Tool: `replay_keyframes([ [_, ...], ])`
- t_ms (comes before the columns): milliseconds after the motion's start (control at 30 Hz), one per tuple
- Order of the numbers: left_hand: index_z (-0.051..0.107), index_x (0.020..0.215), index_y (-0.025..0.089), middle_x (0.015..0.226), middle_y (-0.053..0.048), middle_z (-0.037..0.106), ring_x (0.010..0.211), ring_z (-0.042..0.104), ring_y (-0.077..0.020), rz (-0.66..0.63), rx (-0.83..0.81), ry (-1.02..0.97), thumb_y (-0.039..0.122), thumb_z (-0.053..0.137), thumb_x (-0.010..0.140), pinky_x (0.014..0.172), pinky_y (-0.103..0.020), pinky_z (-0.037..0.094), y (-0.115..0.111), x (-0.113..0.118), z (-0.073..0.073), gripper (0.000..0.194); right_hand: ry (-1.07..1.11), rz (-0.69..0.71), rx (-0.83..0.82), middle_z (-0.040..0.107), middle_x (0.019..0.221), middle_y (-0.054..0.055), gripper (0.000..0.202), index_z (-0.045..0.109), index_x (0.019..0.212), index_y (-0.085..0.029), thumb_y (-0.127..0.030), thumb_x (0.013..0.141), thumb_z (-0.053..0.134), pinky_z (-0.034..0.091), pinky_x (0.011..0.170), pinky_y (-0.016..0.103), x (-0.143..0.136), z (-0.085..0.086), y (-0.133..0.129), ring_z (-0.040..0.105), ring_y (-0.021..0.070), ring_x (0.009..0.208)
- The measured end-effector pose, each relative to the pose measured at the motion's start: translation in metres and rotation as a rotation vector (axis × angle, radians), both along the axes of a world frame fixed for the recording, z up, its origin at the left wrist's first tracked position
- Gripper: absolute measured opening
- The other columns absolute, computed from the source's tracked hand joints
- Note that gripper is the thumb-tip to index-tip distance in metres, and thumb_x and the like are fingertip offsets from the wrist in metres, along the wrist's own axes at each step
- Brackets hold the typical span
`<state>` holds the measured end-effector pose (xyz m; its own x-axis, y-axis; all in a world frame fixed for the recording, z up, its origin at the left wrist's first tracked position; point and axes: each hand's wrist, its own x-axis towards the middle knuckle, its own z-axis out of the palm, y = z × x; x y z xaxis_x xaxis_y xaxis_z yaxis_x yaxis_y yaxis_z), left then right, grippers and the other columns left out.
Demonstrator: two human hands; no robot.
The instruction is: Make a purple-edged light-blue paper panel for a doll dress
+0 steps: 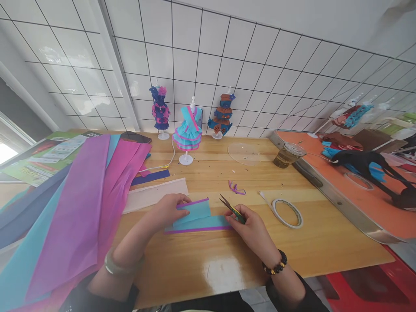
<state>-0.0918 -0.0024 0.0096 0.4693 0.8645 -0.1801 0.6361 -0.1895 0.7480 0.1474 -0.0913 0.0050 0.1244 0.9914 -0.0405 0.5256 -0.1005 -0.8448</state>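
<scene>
My left hand pinches a short light-blue strip with purple edging between thumb and fingers. Under and in front of it lies a longer light-blue strip, its purple edge towards me. Small scissors with dark pointed blades and a green and yellow handle are gripped in my right hand, the tips pointing up and left. The fingertips of that hand also touch the right end of the longer strip. Curled purple trimmings lie just beyond the blades.
A roll of white tape lies at right, near a cup of brown liquid. Small dressed forms, one in a blue and pink dress, stand by the tiled wall. Coloured sheets fill the left side; a white strip lies beside them.
</scene>
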Motion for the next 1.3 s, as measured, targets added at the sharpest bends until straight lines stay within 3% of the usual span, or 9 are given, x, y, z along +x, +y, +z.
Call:
replay_keyframes([
  [233,0.065,0.1,0.028,0.11,-0.001,0.065,0.104,0.056,-0.0239,0.023,0.049,-0.019,0.024,0.055,0.067,0.089,-0.034,0.044,-0.003,0.002,-0.004,0.035,-0.101,-0.196,-0.016,0.062,0.07,0.002,0.021,0.06,0.078,-0.019,-0.038,0.07,0.059,0.041,0.064,0.029,0.051,-0.005,-0.015,0.056,0.0189,0.069],
  [367,0.064,0.102,0.026,0.11,-0.001,0.065,0.106,0.055,-0.0233,0.006,0.092,-0.011,0.024,0.053,0.069,0.092,-0.034,0.042,-0.002,0.004,-0.004,0.035,-0.185,-0.228,-0.053,0.065,0.075,0.003,0.02,0.059,0.079,-0.02,-0.037,0.069,0.059,0.041,0.069,0.03,0.069,-0.013,-0.018,0.059,0.0214,0.077],
  [500,0.063,0.103,0.026,0.11,0.0,0.065,0.105,0.056,-0.0222,0.006,0.127,-0.019,0.026,0.051,0.072,0.09,-0.032,0.043,-0.003,0.007,-0.004,0.034,-0.305,-0.24,-0.066,0.065,0.079,0.004,0.017,0.056,0.077,-0.02,-0.036,0.07,0.057,0.041,0.066,0.031,0.071,-0.022,-0.015,0.059,0.0219,0.075],
  [700,0.061,0.108,0.024,0.113,-0.001,0.063,0.107,0.055,-0.0218,0.03,0.175,0.002,0.026,0.049,0.074,0.093,-0.033,0.041,-0.003,0.009,-0.006,0.036,-0.298,-0.21,-0.084,0.063,0.075,0.003,0.013,0.051,0.074,-0.021,-0.033,0.074,0.052,0.041,0.065,0.031,0.066,-0.026,-0.011,0.058,0.0205,0.071],
  [1100,0.058,0.114,0.024,0.117,-0.003,0.061,0.108,0.054,-0.0231,0.012,0.171,-0.042,0.028,0.049,0.077,0.094,-0.035,0.039,-0.006,0.013,-0.01,0.038,-0.074,-0.141,-0.05,0.06,0.074,0.002,0.02,0.057,0.076,-0.02,-0.039,0.072,0.059,0.041,0.064,0.028,0.071,-0.004,-0.031,0.053,0.0171,0.069],
  [1200,0.061,0.109,0.024,0.108,-0.004,0.065,0.098,0.058,-0.0243,0.093,0.096,-0.155,0.033,0.054,0.074,0.086,-0.035,0.044,-0.007,0.015,-0.004,0.036,-0.084,-0.163,-0.061,0.061,0.076,0.002,0.023,0.056,0.074,-0.02,-0.042,0.07,0.061,0.041,0.064,0.028,0.08,-0.003,-0.034,0.054,0.0178,0.071],
  [1300,0.063,0.105,0.02,0.092,-0.004,0.068,0.079,0.062,-0.022,0.191,-0.081,-0.36,0.038,0.061,0.069,0.068,-0.032,0.048,-0.007,0.017,0.001,0.041,-0.095,-0.268,-0.055,0.063,0.083,0.004,0.027,0.057,0.078,-0.019,-0.045,0.069,0.062,0.041,0.062,0.027,0.081,-0.003,-0.032,0.056,0.0179,0.071],
])
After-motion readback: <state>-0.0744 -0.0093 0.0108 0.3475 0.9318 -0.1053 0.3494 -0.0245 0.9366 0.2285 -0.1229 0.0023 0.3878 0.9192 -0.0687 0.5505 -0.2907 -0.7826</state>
